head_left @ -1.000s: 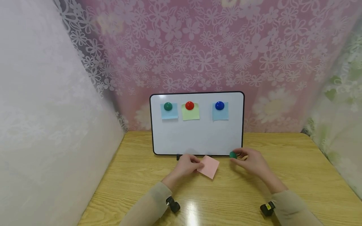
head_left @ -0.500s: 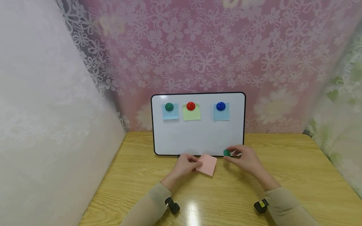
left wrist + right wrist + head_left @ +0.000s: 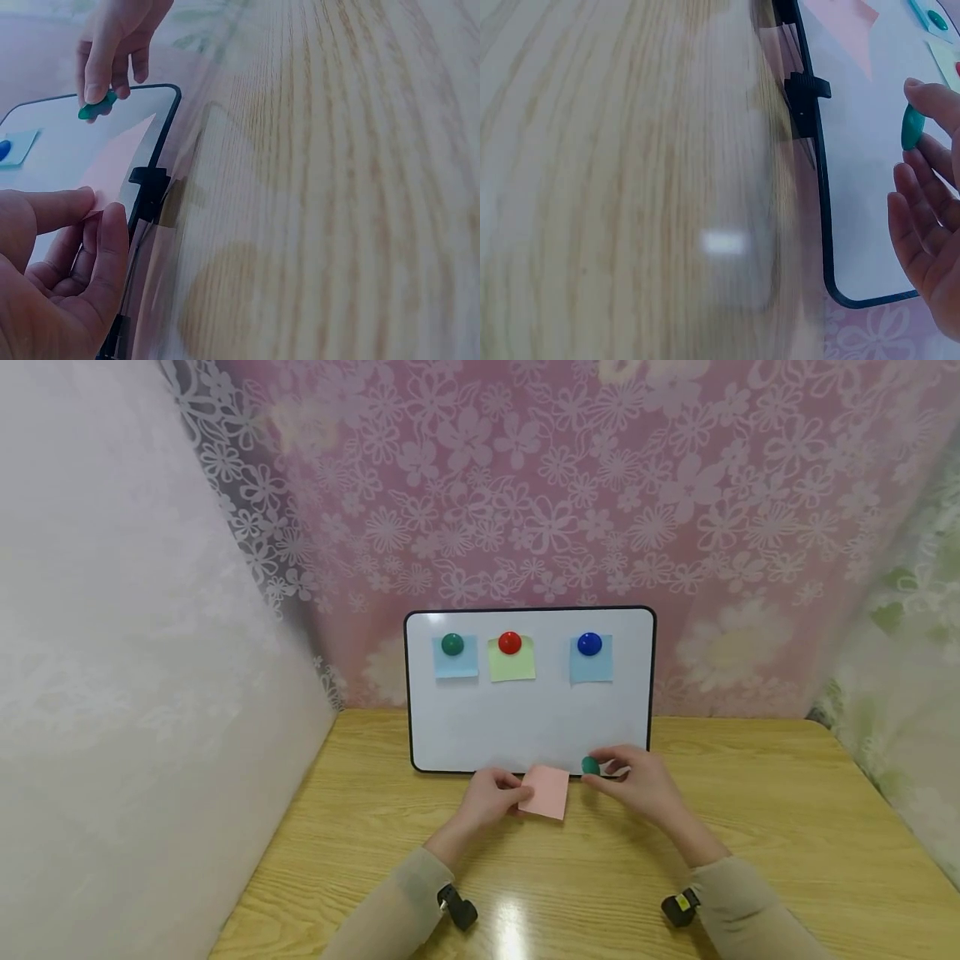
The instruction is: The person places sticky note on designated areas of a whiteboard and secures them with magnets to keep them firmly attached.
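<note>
My left hand (image 3: 486, 799) pinches a pink sticky note (image 3: 546, 793) by its left edge, in front of the lower edge of a whiteboard (image 3: 517, 722). To the right of the note, my right hand (image 3: 637, 781) holds a round green magnet (image 3: 590, 766) between thumb and fingers. In the left wrist view the thumb and index finger of the left hand (image 3: 67, 262) meet at a corner of the note (image 3: 118, 165). The right wrist view shows the magnet (image 3: 912, 127) edge-on between the right hand's (image 3: 934, 202) thumb and fingertips.
Along the whiteboard's top hang a blue note (image 3: 457, 668) under a green magnet (image 3: 452, 644), a light green note (image 3: 513, 668) under a red magnet (image 3: 510, 642), and a blue note (image 3: 592, 670) under a blue magnet (image 3: 589, 644). Black clips (image 3: 804, 97) support the board on the wooden table (image 3: 337, 827).
My right hand has moved left with the green magnet, closer to the pink note. The left hand has turned the note more upright and shifted it slightly left and up.
</note>
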Demonstrator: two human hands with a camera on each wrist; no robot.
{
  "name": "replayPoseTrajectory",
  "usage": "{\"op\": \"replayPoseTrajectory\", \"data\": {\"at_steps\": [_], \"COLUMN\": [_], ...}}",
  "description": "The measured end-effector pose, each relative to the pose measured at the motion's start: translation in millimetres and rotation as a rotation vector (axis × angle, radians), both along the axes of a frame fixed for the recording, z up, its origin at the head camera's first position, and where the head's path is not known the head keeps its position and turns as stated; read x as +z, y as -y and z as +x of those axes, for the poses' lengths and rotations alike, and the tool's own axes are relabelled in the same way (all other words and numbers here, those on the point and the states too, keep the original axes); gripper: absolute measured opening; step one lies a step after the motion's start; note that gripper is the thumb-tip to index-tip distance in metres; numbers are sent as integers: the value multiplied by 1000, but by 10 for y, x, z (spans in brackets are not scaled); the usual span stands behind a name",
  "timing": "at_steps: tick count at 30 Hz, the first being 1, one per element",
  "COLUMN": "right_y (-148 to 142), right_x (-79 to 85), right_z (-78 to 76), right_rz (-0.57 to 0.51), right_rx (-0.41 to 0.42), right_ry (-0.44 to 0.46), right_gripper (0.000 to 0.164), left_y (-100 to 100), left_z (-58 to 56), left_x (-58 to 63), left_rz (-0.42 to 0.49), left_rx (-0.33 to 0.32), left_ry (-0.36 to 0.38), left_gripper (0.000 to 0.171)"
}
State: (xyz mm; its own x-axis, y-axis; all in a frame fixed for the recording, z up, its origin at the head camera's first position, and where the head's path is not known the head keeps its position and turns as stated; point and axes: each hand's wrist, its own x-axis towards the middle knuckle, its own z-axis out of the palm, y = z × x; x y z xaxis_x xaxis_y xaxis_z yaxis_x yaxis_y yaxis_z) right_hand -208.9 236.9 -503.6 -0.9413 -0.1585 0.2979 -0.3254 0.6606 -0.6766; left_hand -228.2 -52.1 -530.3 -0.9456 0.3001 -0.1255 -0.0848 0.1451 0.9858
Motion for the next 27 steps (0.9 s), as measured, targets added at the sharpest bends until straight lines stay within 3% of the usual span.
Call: {"op": "replayPoseTrajectory", "data": {"at_steps": [19,27], "right_y": [275,363], "right_x": [-42,-42], "right_z": [-84,-94], "right_rz": [-46,-43], "right_rx": [29,31], "right_ry": [-50,-84], "right_gripper": [40,39], "left_y": [42,30], "left_z": [-40,-67], "left_x": [-43,-45], "left_rz": [16,38], "left_rx": [88,119], "left_ry": [-22,14], "left_gripper": [18,18]}}
